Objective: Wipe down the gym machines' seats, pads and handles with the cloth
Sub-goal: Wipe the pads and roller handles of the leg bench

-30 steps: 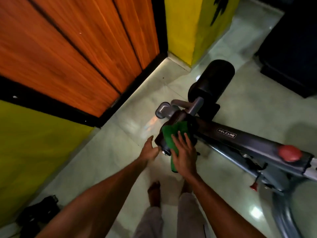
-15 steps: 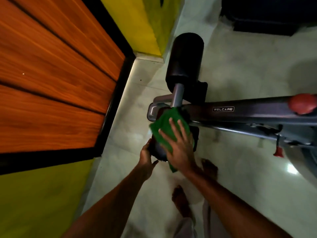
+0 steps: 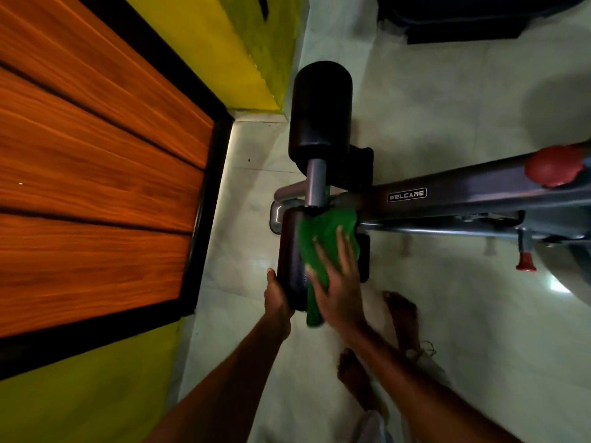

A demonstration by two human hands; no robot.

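A green cloth [image 3: 323, 233] lies over the near black roller pad [image 3: 289, 251] of a grey gym machine. My right hand [image 3: 339, 287] presses flat on the cloth, fingers spread, with the cloth's tail hanging below the palm. My left hand [image 3: 278, 298] grips the pad's near end from the left. The far black roller pad [image 3: 319, 113] sticks out beyond on a grey steel bar [image 3: 315, 185]. The machine's arm [image 3: 454, 195] with a WELCARE label runs off to the right.
An orange wooden panel [image 3: 96, 161] with a black frame and a yellow wall [image 3: 80, 401] stand close on the left. A red knob [image 3: 555, 166] and a small red pin [image 3: 524, 265] sit on the machine at right. My bare feet [image 3: 399, 318] stand on the pale tiled floor.
The view has swung and closed in on the machine. My right hand has slid the cloth along the near pad. My left hand has taken hold of the pad's end.
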